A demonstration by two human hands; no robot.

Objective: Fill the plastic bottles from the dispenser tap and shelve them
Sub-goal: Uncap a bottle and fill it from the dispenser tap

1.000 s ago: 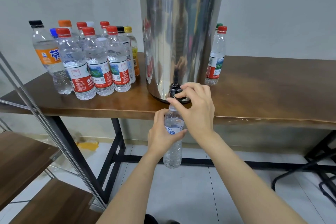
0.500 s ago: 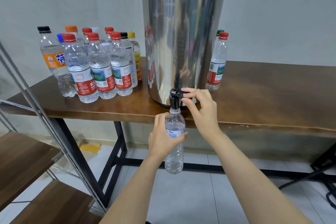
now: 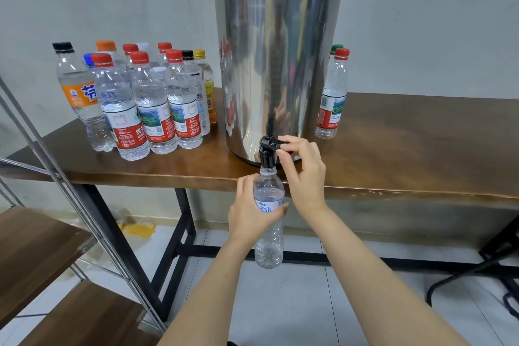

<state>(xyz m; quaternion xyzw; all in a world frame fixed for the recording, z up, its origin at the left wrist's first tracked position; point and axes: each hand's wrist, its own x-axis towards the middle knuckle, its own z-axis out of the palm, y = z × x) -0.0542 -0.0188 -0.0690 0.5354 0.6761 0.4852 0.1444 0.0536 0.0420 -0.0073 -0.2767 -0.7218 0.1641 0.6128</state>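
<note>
A tall steel dispenser with a black lid stands on the wooden table. Its black tap juts over the table's front edge. My left hand grips an uncapped clear bottle upright, its mouth right under the tap spout. My right hand pinches the tap's lever, which points to the right. A little water lies in the bottle's bottom.
A cluster of several capped bottles stands left of the dispenser; one red-capped bottle and a green-capped one behind it stand to the right. A wooden shelf unit with metal rails is at lower left. Black table legs and tiled floor lie below.
My right hand shifted from on top of the tap to its right side, fingers on the lever. The bottle stays under the spout in my left hand. The camera tilted slightly.
</note>
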